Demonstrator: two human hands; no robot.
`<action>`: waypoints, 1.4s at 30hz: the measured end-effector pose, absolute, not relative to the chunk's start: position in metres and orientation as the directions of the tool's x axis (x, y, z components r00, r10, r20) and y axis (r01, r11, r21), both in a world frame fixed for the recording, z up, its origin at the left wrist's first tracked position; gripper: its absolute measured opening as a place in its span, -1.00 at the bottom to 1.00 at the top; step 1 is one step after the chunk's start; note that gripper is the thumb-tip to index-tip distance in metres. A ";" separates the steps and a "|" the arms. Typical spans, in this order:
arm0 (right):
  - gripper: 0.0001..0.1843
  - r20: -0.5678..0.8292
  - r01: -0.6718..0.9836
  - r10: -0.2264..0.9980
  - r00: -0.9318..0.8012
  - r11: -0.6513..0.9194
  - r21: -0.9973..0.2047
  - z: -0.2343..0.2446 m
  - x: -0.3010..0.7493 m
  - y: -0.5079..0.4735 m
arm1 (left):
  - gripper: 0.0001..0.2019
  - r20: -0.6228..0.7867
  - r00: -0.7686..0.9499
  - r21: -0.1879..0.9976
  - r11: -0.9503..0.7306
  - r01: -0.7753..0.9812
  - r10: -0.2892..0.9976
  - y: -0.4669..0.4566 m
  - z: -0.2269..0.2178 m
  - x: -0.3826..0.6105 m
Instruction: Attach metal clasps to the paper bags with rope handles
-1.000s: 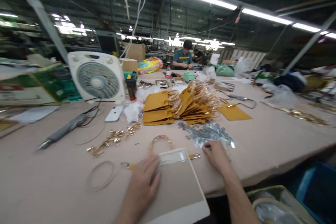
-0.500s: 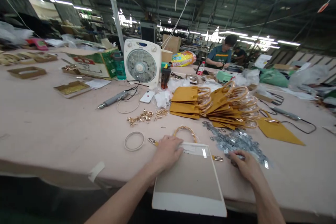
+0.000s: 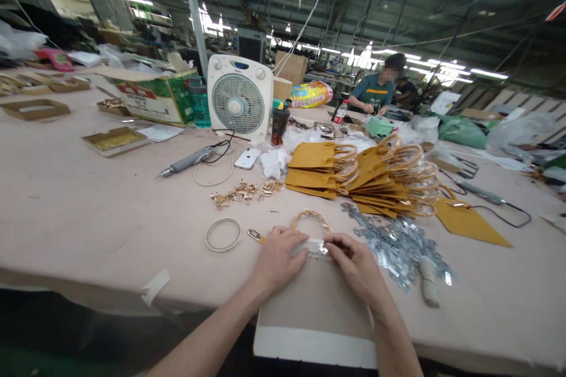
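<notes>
A flat grey-beige bag panel (image 3: 318,300) with pale edges lies in front of me, its lower end reaching over the table edge. A braided tan handle (image 3: 311,215) sticks out beyond its top. My left hand (image 3: 280,256) grips the top left of the panel, fingers over the edge and thumb on the surface. At the top right, my right hand (image 3: 354,262) pinches a small shiny metal plate (image 3: 324,250) against the panel. A yellow strap with a metal end (image 3: 255,236) pokes out left of my left hand.
Loose grey metal plates (image 3: 407,247) are heaped to the right, beside a beige cylindrical object (image 3: 428,283). Ahead lie mustard bags (image 3: 312,156), gold fittings (image 3: 241,193), a tape roll (image 3: 223,235) and a grey electric screwdriver (image 3: 188,161). A fan (image 3: 239,100) stands behind; a co-worker (image 3: 375,91) sits farther back.
My right hand has moved left from the heap of metal plates to the panel's top edge. A beige cylindrical object now shows beside the heap. My left hand stays on the panel.
</notes>
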State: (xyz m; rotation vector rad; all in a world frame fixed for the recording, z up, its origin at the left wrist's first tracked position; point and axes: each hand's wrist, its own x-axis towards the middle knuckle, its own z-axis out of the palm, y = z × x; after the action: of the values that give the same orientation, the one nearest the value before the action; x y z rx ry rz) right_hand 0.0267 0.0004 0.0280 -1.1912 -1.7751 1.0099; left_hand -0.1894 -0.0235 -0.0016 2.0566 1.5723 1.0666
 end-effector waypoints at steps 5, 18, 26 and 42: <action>-0.73 0.235 0.358 0.950 -0.207 0.297 -0.885 0.003 0.011 -0.002 | -0.68 0.371 0.106 0.664 -0.343 0.664 0.923 -0.022 -0.004 -0.190; -0.83 0.351 0.375 0.871 -0.344 0.470 -0.799 -0.004 0.012 -0.003 | -0.68 0.372 0.105 0.670 -0.345 0.657 0.922 -0.018 -0.003 -0.190; -0.83 0.462 0.388 0.825 -0.325 0.562 -0.731 -0.011 0.010 -0.006 | -0.68 0.362 0.108 0.672 -0.340 0.658 0.926 -0.019 -0.002 -0.190; -0.80 0.483 0.413 0.813 -0.325 0.582 -0.701 -0.015 0.010 -0.003 | -0.68 0.384 0.110 0.688 -0.363 0.629 0.917 -0.020 -0.001 -0.192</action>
State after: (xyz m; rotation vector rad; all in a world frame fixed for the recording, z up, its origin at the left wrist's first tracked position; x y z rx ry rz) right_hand 0.0100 -0.0030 -0.0151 -0.9813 -1.9475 0.5838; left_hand -0.1916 -0.0204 -0.0013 2.0415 1.5102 1.1281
